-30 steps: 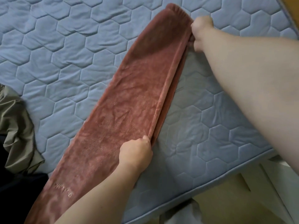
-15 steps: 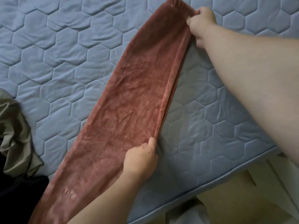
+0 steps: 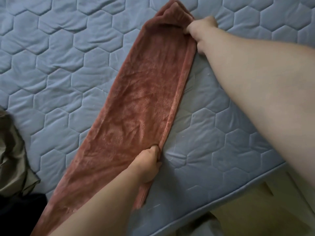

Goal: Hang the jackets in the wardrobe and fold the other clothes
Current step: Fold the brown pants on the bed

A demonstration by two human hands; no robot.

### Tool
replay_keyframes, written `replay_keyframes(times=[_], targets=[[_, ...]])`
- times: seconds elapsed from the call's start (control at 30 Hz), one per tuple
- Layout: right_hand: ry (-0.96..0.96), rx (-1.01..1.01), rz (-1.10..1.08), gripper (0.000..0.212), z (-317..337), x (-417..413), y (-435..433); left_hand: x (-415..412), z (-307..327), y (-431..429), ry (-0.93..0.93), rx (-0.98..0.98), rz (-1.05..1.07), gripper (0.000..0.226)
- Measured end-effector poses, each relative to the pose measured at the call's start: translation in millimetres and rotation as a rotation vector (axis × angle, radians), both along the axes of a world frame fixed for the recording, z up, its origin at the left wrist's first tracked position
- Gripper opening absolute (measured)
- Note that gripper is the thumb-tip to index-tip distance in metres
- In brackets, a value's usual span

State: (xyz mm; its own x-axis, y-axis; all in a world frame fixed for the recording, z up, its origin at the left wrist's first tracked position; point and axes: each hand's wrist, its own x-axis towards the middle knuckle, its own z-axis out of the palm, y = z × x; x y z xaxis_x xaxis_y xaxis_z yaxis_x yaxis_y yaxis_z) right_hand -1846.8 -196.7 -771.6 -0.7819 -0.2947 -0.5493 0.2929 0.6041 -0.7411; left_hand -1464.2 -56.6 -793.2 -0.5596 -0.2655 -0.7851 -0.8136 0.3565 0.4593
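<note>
Far out to the left of the left hand, one olive garment (image 3: 12, 159) is lying crumpled at the edge of the blue quilted mattress (image 3: 59, 74). One dark cloth (image 3: 20, 215) is sitting just below it. Both are well apart from the hands, and neither has shifted since half a second ago.

One pink fleece garment (image 3: 141, 103) is stretching in a long doubled strip across the mattress, running from under the left forearm up to the right hand.

The left hand (image 3: 148, 166) is pinching the strip's right-hand edge, with the thumb on top and the fingers curled under the fold, just as it was a moment ago.

Across to the right hand (image 3: 201, 29), it is gripping the far end with its fingers curled into the cloth. That end was lying flat a moment ago, and now it is bunching up into a raised pucker just left of the knuckles.

So that is two hands on one garment, one at each end of the same edge.
</note>
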Motion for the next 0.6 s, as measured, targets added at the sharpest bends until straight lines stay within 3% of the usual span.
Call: replay_keyframes(times=[0.1, 0.2, 0.23, 0.4, 0.6], targets=[[-0.102, -0.107, -0.058, 0.042, 3.0, 1.7, -2.0, -12.1, 0.5, -8.6, -0.084, 0.017, 0.055, 0.026], [-0.222, -0.230, -0.116, 0.049, 11.2, 3.0, -1.6, -30.8, -3.4, -31.1, -0.346, 0.405, 0.432, 0.061], [-0.229, -0.271, -0.130, 0.051, 14.5, 5.0, 0.2, -34.5, -5.6, -40.0, -0.407, 0.479, 0.468, 0.072], [-0.171, -0.515, -0.112, 0.028, 22.6, 30.7, 21.0, -38.3, -21.3, -43.6, -0.410, 0.396, 0.459, 0.083], [-0.156, -0.618, -0.095, 0.041, 33.1, 64.6, 36.5, -38.1, -23.5, -41.9, -0.410, 0.381, 0.471, 0.077]])
